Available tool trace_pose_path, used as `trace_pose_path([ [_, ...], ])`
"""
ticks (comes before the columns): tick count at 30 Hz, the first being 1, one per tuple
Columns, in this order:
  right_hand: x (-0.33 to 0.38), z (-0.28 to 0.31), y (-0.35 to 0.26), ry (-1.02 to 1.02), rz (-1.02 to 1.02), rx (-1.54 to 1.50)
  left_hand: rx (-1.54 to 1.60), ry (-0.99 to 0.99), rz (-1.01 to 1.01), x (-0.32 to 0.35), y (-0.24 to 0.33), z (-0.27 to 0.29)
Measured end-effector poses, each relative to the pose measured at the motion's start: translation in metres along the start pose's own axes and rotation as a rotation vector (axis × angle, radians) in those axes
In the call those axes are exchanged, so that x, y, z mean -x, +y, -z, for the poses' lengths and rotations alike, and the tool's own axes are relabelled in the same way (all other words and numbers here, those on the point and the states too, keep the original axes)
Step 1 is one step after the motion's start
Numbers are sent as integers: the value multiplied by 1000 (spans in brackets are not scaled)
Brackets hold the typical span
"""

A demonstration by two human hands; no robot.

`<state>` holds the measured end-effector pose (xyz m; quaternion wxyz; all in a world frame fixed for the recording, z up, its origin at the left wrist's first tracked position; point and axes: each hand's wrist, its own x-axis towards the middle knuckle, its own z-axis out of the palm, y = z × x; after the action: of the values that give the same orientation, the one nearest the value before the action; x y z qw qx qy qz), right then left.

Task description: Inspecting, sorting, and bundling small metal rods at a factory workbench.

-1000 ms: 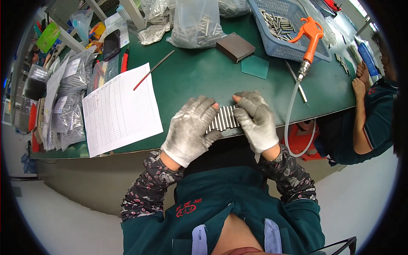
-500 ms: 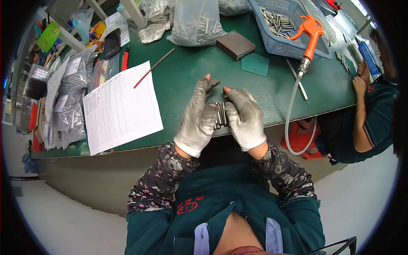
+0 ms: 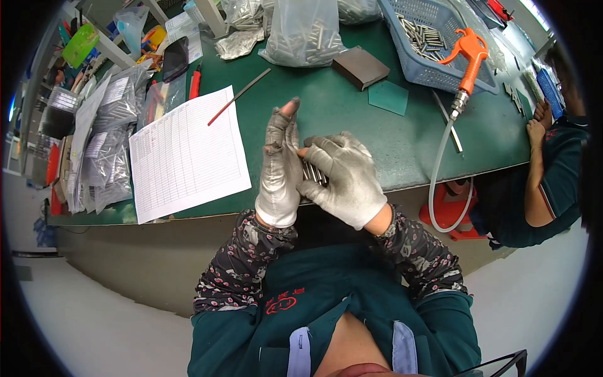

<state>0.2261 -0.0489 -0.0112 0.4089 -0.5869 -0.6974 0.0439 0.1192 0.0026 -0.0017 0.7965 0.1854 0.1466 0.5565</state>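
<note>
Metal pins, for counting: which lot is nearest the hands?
The pins between the left hand and right hand; those in the blue basket and plastic bag lie farther off.

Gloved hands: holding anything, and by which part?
Metal rods sit between the left hand and right hand, right thumb by their near ends; whether gripped cannot be told.

Silvery metal pins bunched at the centre of the frame.
Slim, straight and shiny, they sit close side by side, roughly parallel, running up and down the picture at a slight slant; much of the bunch is covered.
</note>
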Motion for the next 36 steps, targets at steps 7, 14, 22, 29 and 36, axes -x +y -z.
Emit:
trace_pose_path([
  [7,2,1,-1,-137,20,88,-565,-216,-337,-13,0,37],
  [14,1,-2,-7,-196,43,169,-344,-225,-182,-17,1,40],
  [22,0,2,-5,-250,135,214,-399,-259,-340,-12,4,50],
  [29,2,-1,0,-284,137,178,-246,-239,-270,-15,4,55],
  [36,-3,3,-7,-322,155,199,-465,-243,-499,3,16,48],
])
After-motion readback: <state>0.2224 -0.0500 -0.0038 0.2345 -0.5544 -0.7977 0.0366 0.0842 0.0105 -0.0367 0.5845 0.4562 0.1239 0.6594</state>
